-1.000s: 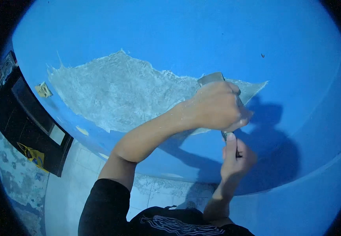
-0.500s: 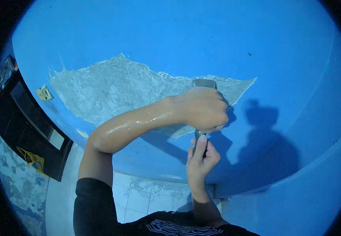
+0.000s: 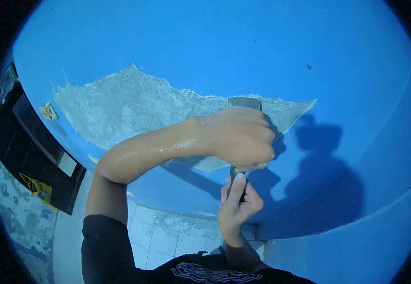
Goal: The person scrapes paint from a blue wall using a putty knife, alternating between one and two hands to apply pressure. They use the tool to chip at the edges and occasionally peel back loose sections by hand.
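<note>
My left hand (image 3: 241, 139) is a closed fist around the upper part of a scraper, with its back toward me. Above the knuckles, the scraper's broad flat blade (image 3: 245, 102) lies at the top edge of a bare grey patch (image 3: 120, 106) on the blue wall. Below, my right hand (image 3: 238, 203) wraps the end of the dark handle (image 3: 236, 177), thumb along it. The middle of the scraper is hidden under my left hand. Rough, pale edges border the grey patch.
Blue painted wall (image 3: 205, 42) fills most of the view, with my shadow (image 3: 326, 165) on the right. A dark wooden piece of furniture (image 3: 25, 146) stands at left, a yellow packet (image 3: 37, 189) on it. Floor tiles (image 3: 165, 236) show below. A pale fitting (image 3: 49, 111) sits on the wall.
Both hands and the scraper have shifted slightly down and left in view, and the view itself has moved a little. The grips are unchanged; the blade stays near the patch's upper edge.
</note>
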Tool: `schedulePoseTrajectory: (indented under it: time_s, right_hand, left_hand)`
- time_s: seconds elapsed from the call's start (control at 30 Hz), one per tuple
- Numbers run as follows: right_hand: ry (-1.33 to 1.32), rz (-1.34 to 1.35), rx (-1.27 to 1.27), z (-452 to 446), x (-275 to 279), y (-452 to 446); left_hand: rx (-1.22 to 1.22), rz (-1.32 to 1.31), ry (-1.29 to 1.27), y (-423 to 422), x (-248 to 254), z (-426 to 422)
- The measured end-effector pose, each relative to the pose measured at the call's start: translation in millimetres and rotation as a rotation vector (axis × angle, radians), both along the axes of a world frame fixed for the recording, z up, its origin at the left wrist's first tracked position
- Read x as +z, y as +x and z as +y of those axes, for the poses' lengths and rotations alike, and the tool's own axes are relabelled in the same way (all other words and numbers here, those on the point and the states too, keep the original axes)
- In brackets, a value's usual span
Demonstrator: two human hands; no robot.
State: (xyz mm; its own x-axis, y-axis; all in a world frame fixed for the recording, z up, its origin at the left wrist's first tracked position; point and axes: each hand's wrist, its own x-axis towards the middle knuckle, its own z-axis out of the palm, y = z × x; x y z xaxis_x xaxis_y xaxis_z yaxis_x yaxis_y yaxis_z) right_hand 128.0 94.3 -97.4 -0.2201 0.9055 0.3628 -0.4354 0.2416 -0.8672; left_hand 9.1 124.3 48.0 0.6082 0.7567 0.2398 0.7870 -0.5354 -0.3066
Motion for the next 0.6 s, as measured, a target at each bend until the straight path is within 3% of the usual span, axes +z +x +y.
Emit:
schedulePoseTrajectory:
  time_s: [0.1,0.17,0.3,0.4,0.5,0.57,0.6]
  right_hand:
    - [0.105,-0.011,-0.012,9,-4,3]
    - [0.073,-0.055,0.039,23,2,14]
    - [0.044,0.004,0.011,9,-6,-5]
    - [0.007,0.123,0.014,2,-6,-7]
    - [0.219,-0.116,-0.056,38,-4,15]
    - [0.223,-0.169,-0.027,64,5,28]
    - [0.232,-0.220,-0.008,70,10,33]
  left_hand:
    - [0.058,0.005,-0.057,2,4,-4]
    - [0.043,-0.112,0.116,4,-7,3]
    - [-0.014,-0.033,0.145,-1,-8,5]
    - [0.053,0.083,-0.045,3,5,-4]
    - [0.051,-0.047,0.087,4,-5,4]
    - [-0.035,-0.159,0.379,6,-18,17]
    - [-0.043,-0.165,0.378,5,-21,19]
